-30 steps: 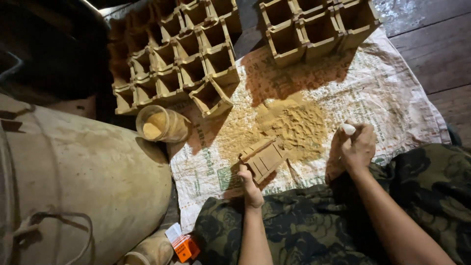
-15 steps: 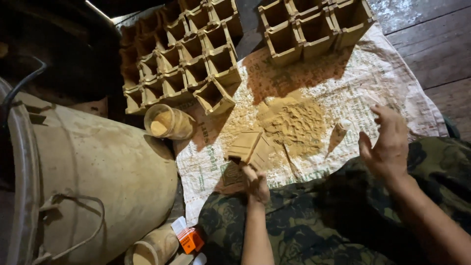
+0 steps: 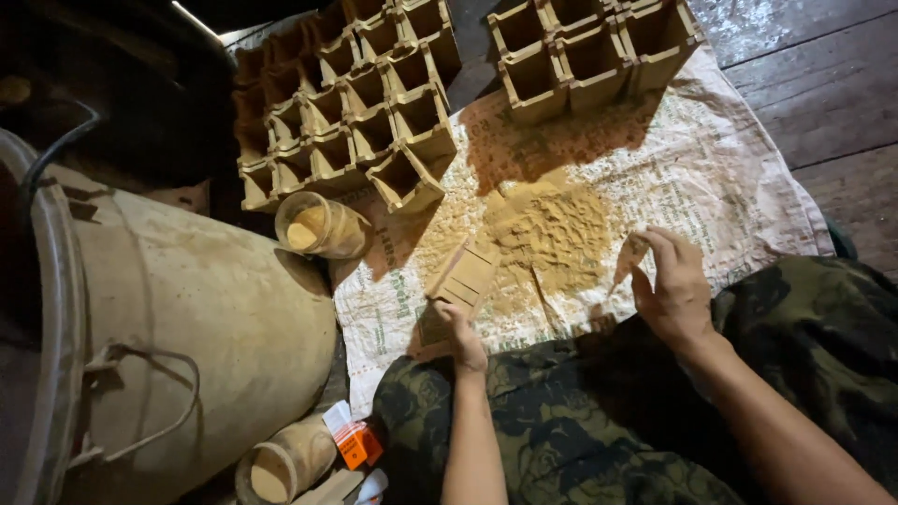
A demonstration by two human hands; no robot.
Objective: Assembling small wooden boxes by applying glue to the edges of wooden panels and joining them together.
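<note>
Clay-coloured powder (image 3: 552,238) lies heaped on a white woven sack (image 3: 748,178) spread over dark floorboards, right in front of the person's knees in camouflage trousers. The left hand (image 3: 463,337) grasps a small tan rectangular block with ridged faces (image 3: 465,274), tilted upright above the near edge of the sack, just beside the heap. The right hand (image 3: 675,295) pinches a thin tan sliver (image 3: 629,257) between thumb and fingertips, raised over the sack to the right of the powder and apart from the block.

Beyond the heap stand 2 clusters of tan square open-topped moulds: a large one at upper left (image 3: 346,117) and a smaller one at upper right (image 3: 589,56). Their cells look hollow, so as far as can be judged a good many pieces are already formed and set out, while the powder heap suggests material remaining.

Left of the sack sit a round tin holding pale powder (image 3: 313,226), a big dusty metal drum with a wire handle (image 3: 178,346), and a small orange box (image 3: 354,443).
</note>
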